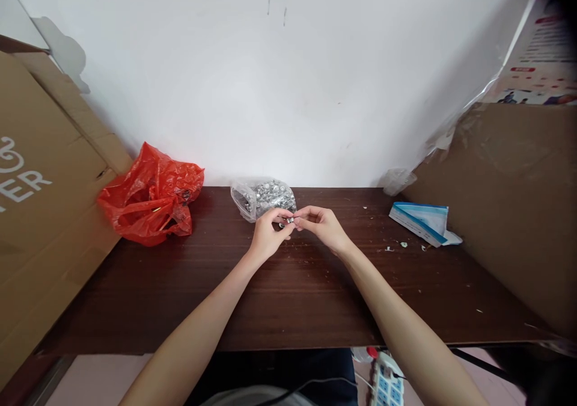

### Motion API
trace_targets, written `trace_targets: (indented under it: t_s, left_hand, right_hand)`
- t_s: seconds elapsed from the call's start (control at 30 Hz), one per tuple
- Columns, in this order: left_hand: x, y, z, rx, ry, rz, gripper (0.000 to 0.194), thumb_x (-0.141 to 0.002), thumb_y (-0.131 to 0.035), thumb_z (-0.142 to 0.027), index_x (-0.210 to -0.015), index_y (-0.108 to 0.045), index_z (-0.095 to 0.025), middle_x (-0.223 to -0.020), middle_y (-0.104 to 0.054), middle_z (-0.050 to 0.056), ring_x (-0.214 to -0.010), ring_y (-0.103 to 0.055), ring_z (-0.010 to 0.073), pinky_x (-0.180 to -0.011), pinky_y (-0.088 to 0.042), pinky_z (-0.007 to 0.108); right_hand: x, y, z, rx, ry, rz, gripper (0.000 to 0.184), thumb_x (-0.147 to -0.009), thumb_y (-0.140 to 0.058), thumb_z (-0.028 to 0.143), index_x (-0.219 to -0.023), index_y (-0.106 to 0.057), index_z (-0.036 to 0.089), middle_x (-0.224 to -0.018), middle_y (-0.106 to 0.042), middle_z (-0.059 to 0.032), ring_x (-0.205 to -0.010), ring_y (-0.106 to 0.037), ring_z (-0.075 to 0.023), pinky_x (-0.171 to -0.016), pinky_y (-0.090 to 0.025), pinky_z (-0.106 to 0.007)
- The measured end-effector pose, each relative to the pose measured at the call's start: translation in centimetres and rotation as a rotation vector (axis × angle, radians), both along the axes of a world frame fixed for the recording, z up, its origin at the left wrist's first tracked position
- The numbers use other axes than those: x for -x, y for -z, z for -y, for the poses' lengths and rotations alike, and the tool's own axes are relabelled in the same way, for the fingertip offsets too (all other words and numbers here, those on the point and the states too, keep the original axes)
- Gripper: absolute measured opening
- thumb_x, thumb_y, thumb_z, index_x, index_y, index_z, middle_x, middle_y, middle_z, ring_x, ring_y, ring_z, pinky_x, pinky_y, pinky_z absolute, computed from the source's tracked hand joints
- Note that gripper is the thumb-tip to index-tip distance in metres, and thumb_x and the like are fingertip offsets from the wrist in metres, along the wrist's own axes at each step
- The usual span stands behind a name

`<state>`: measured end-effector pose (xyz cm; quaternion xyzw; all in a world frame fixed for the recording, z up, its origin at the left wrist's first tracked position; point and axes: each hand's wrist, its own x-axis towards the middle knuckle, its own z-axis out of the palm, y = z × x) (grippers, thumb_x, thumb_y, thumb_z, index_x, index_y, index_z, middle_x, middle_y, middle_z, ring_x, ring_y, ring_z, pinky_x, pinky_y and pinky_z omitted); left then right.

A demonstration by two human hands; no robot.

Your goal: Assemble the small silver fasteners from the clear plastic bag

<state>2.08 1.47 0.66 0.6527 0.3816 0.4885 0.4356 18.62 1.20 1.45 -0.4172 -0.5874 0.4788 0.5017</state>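
Above the middle of the dark brown table, my left hand (269, 233) and my right hand (323, 228) meet fingertip to fingertip. Both pinch a small silvery metal piece (291, 220), too small to name its kind. A second shiny bit (282, 225) shows under the left fingers; whether it is held or lies on the table I cannot tell. Just behind my hands rests a clear plastic bag (243, 196) full of small silvery metal parts (273, 192), its mouth facing left.
A red plastic bag (153, 195) sits at the left by a cardboard box (54, 213). On the right are a blue and white packet (419, 222), scattered scraps (403, 245) and another cardboard wall (509, 213). A power strip (388, 382) lies below the table (189, 298).
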Motion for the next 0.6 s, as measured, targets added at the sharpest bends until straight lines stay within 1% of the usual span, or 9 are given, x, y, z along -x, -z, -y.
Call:
trace_targets:
  t_s: [0.07,0.13,0.17,0.23,0.33,0.4,0.5,0.6]
  left_hand:
    - [0.0,-0.2,0.1,0.040,0.008,-0.001,0.019,-0.074,-0.066,-0.023,-0.091,-0.064,-0.015,-0.093,-0.065,0.009,-0.083,-0.064,0.0184,-0.048,-0.058,0.023]
    - [0.0,-0.2,0.1,0.031,-0.006,-0.030,0.017,-0.074,-0.066,-0.021,-0.089,-0.064,-0.015,-0.094,-0.064,0.008,-0.084,-0.063,0.0185,-0.045,-0.056,0.021]
    - [0.1,-0.2,0.0,0.009,-0.021,-0.059,0.015,-0.074,-0.065,-0.020,-0.088,-0.064,-0.015,-0.093,-0.064,0.008,-0.082,-0.063,0.0176,-0.045,-0.055,0.020]
    - [0.2,-0.2,-0.1,-0.067,-0.075,-0.145,0.013,-0.073,-0.064,-0.017,-0.086,-0.064,-0.015,-0.089,-0.064,0.006,-0.070,-0.061,0.0133,-0.047,-0.052,0.020]
    - [0.5,-0.1,-0.2,-0.186,-0.172,-0.285,0.012,-0.072,-0.065,-0.013,-0.084,-0.064,-0.015,-0.086,-0.064,0.002,-0.054,-0.051,0.0068,-0.054,-0.048,0.023]
    - [0.7,-0.2,-0.2,-0.240,-0.212,-0.351,0.013,-0.072,-0.066,-0.013,-0.084,-0.064,-0.016,-0.085,-0.064,0.001,-0.053,-0.048,0.0063,-0.057,-0.045,0.024]
    - [0.8,-0.4,0.0,-0.300,-0.234,-0.404,0.013,-0.074,-0.063,-0.013,-0.086,-0.065,-0.018,-0.084,-0.063,0.000,-0.054,-0.048,0.0074,-0.059,-0.043,0.024]
    - [0.9,-0.8,0.0,-0.294,-0.255,-0.386,0.016,-0.075,-0.061,-0.013,-0.088,-0.067,-0.019,-0.085,-0.064,0.001,-0.051,-0.047,0.0073,-0.057,-0.041,0.024]
  right_hand:
    - [0.0,0.1,0.0,-0.018,0.011,0.014,0.026,-0.068,-0.076,0.038,-0.083,-0.070,0.018,-0.076,-0.069,-0.0033,-0.068,-0.061,-0.0153,-0.071,-0.051,-0.035]
    - [0.1,0.1,0.0,-0.035,0.012,0.038,0.024,-0.069,-0.076,0.037,-0.083,-0.069,0.018,-0.077,-0.069,-0.0035,-0.070,-0.062,-0.0161,-0.073,-0.051,-0.035]
    - [0.2,0.2,0.0,-0.046,0.011,0.050,0.024,-0.070,-0.075,0.036,-0.083,-0.069,0.018,-0.078,-0.069,-0.0036,-0.072,-0.063,-0.0166,-0.074,-0.051,-0.035]
    - [0.4,0.3,0.0,-0.066,0.001,0.058,0.023,-0.070,-0.075,0.035,-0.084,-0.068,0.018,-0.081,-0.069,-0.0038,-0.075,-0.064,-0.0172,-0.076,-0.052,-0.036]
    - [0.9,0.5,0.1,-0.074,-0.045,0.014,0.025,-0.070,-0.076,0.034,-0.087,-0.067,0.019,-0.086,-0.069,-0.0040,-0.079,-0.065,-0.0178,-0.080,-0.053,-0.037]
    - [1.0,0.4,0.2,-0.067,-0.070,-0.019,0.026,-0.069,-0.076,0.035,-0.089,-0.067,0.020,-0.090,-0.069,-0.0042,-0.083,-0.065,-0.0183,-0.083,-0.053,-0.038]
    - [1.1,0.0,0.4,-0.051,-0.062,-0.053,0.027,-0.069,-0.077,0.036,-0.088,-0.068,0.020,-0.090,-0.069,-0.0043,-0.084,-0.065,-0.0182,-0.085,-0.052,-0.038]
    - [1.1,-0.5,0.6,-0.014,-0.053,-0.135,0.025,-0.070,-0.076,0.035,-0.087,-0.069,0.020,-0.091,-0.069,-0.0044,-0.084,-0.064,-0.0171,-0.086,-0.050,-0.037]
